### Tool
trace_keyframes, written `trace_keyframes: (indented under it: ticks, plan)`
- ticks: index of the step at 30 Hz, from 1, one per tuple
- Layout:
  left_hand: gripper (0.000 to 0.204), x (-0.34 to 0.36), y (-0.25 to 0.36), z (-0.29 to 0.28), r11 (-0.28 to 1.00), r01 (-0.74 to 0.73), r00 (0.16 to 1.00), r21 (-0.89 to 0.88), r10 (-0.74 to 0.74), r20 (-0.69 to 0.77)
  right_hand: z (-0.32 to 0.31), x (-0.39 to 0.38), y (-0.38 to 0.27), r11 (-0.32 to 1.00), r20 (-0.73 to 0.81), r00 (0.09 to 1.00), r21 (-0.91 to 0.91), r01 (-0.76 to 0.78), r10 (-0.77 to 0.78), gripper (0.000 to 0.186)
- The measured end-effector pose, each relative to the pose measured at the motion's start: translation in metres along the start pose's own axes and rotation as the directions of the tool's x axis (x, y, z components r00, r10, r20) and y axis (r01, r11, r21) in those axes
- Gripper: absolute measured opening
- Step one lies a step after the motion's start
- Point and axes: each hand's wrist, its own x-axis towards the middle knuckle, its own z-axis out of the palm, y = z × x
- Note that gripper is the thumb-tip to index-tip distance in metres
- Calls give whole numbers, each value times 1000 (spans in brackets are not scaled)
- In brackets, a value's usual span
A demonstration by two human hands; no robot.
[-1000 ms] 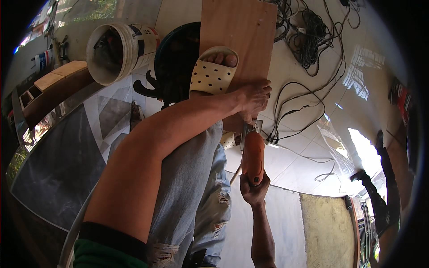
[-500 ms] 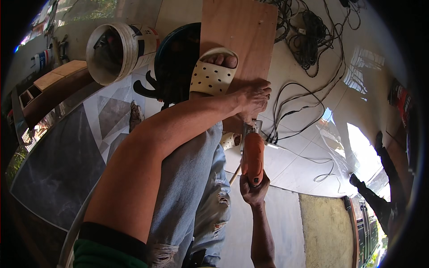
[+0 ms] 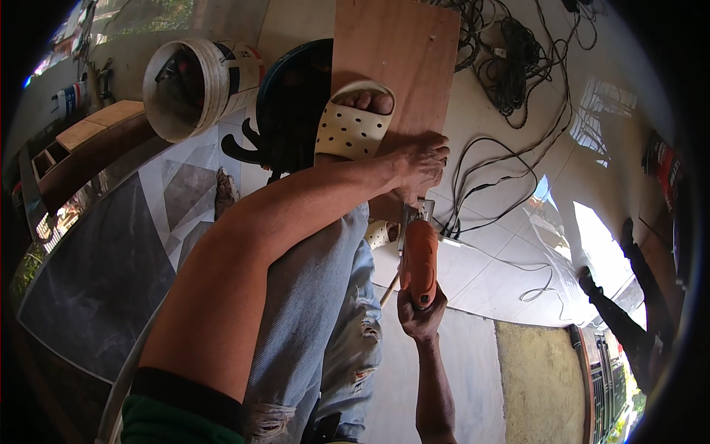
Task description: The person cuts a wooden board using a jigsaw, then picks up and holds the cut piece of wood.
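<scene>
A reddish-brown plywood board [image 3: 414,66] extends away from me, and my foot in a cream slide sandal with dark dots [image 3: 347,129] presses on it. My left hand [image 3: 420,166] grips the board at its right edge near the close end, fingers curled over. Just below that hand, an orange jigsaw [image 3: 421,259] has its metal base plate against the board's near end. My right hand [image 3: 421,314] is wrapped around the rear of the jigsaw. The blade and the cut are hidden from view.
Black cables [image 3: 514,70] lie coiled and looped on the tiled floor to the right of the board. A white bucket [image 3: 151,92] lies tilted at the left, beside a dark round tub [image 3: 296,81]. Another person's legs [image 3: 621,318] are at the far right.
The other person's legs at the right have shifted slightly. My hands, the jigsaw and the board look almost the same as before.
</scene>
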Motion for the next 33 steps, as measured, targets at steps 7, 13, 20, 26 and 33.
trace_keyframes:
  ticks: [7, 13, 20, 26, 33]
  plan:
    - [80, 1, 0, 1, 1000, 2, 1000, 29, -2, 4, 1, -1, 2, 1000, 2, 1000, 16, -11, 10, 36]
    - [77, 3, 0, 3, 1000, -4, 1000, 21, 4, 14, 1, 0, 1, 999, -6, 1000, 21, -27, 27, 36]
    - [77, 4, 3, 11, 999, 17, 999, 45, -15, -34, 2, 1, -1, 1000, -13, 1000, 5, 3, -3, 35]
    - [80, 5, 1, 10, 999, 3, 1000, 53, -3, -2, 2, 1, 1, 1000, 0, 1000, 19, -12, 12, 36]
    - [76, 5, 2, 12, 998, 7, 999, 59, -5, -37, 1, 1, 2, 1000, -4, 1000, 16, -1, 1, 37]
